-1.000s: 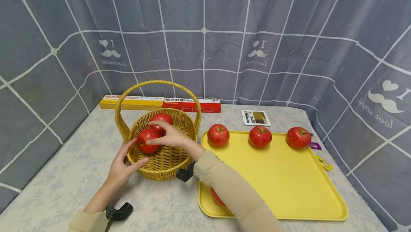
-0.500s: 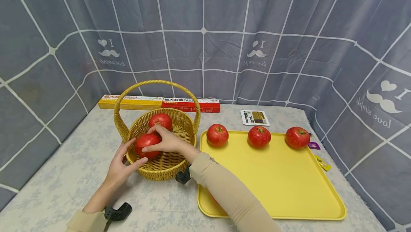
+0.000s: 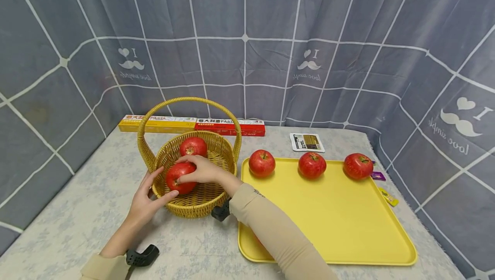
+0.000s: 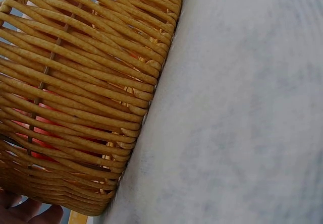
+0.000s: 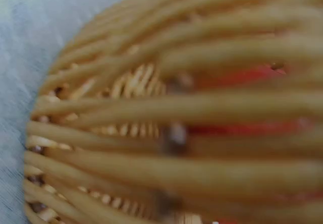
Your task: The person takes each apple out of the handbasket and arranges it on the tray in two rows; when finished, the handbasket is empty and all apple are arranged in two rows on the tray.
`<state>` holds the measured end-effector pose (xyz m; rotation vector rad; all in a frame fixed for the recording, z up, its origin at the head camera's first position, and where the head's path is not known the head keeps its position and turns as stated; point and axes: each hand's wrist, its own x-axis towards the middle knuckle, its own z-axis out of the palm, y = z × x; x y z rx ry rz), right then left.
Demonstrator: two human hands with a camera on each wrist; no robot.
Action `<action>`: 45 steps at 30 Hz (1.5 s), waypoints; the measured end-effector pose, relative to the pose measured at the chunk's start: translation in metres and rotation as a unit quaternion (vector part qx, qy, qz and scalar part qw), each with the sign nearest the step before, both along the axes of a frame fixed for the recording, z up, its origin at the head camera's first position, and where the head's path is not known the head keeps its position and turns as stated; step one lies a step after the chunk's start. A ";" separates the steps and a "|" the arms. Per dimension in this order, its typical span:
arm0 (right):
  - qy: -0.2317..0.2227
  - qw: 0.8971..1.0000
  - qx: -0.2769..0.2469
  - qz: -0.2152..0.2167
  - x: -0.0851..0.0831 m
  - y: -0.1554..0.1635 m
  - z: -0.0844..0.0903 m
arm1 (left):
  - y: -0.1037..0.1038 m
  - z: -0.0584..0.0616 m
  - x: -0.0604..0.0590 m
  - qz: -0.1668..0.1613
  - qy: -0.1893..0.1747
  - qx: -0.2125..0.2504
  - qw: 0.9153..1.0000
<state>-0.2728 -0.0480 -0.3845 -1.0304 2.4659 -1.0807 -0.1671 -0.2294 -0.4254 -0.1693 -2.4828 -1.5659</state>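
Observation:
In the head view, a round yellow wicker basket (image 3: 193,211) with a tall arched handle stands on the table. My right hand (image 3: 205,171) reaches into it and grips a red apple (image 3: 177,177) between thumb and fingers, near the left wall. Behind that one lies a second red apple (image 3: 193,145) in the basket. At the basket's left front, my left hand (image 3: 146,201) holds the rim, its thumb along the front edge. The basket wall (image 4: 81,82) fills much of the left wrist view, fingertips at the lower corner. Red shows through the weave (image 5: 242,108) in the right wrist view.
A yellow tray (image 3: 340,215) lies to the right, with three red apples along its far edge, the nearest to the basket at left (image 3: 261,163). My right forearm crosses its left side. Pasta boxes (image 3: 228,127), a white packet (image 3: 307,142) and small wrappers (image 3: 388,196) lie around.
My right hand has moved the gripped apple slightly toward me in the basket, away from the apple behind, then a little to the right. My left hand has stayed at the rim.

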 end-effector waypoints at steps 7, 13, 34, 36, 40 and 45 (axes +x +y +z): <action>-0.026 0.999 -0.027 0.009 -0.004 0.015 0.022 | 0.000 0.000 0.001 -0.005 0.001 0.004 1.000; -0.071 0.990 -0.110 0.046 0.002 0.037 0.061 | 0.000 -0.001 0.002 -0.005 0.002 0.001 1.000; -0.052 0.988 -0.144 0.001 0.039 0.241 0.098 | -0.002 -0.003 0.002 -0.011 0.037 0.001 0.999; -0.055 0.990 -0.131 -0.012 0.043 0.260 0.089 | -0.003 -0.004 0.001 -0.011 0.041 0.001 0.999; -0.087 0.989 -0.116 -0.018 0.050 0.295 0.068 | -0.002 -0.004 0.001 -0.013 0.046 0.001 0.999; -0.126 0.988 -0.090 -0.011 0.063 0.328 0.040 | -0.001 -0.004 0.001 -0.015 0.044 0.004 0.999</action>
